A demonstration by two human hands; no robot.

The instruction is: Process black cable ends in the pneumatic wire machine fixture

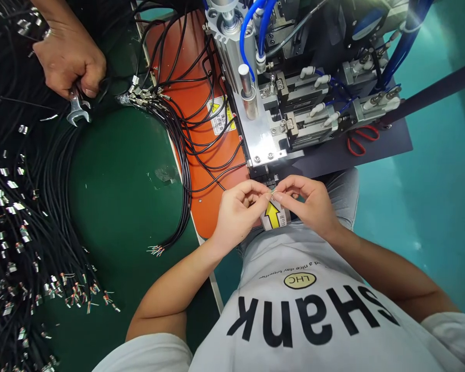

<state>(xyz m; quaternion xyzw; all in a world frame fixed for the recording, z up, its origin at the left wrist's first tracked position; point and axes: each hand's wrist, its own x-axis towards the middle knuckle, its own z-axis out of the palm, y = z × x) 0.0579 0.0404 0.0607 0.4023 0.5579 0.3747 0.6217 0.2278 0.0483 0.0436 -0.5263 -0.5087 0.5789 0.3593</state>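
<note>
My left hand (240, 209) and my right hand (310, 204) meet fingertip to fingertip at the machine's front edge. Both pinch thin light-coloured wires (273, 193), of which only a small bit shows between the fingers. Just below the fingertips is a white label with a yellow arrow (272, 215). Behind them stands the bench machine (261, 142), with metal cylinders and blue air hoses. To the left, black cables (184, 170) run across the orange base plate (205, 212), and their stripped, coloured wire ends hang over the green mat.
At upper left, another person's hand (72, 62) grips an open-ended wrench (77, 109). A large heap of black cables (58, 206) with metal connectors covers the left of the green mat (120, 170). Red-handled scissors (362, 140) lie on the dark plate at right.
</note>
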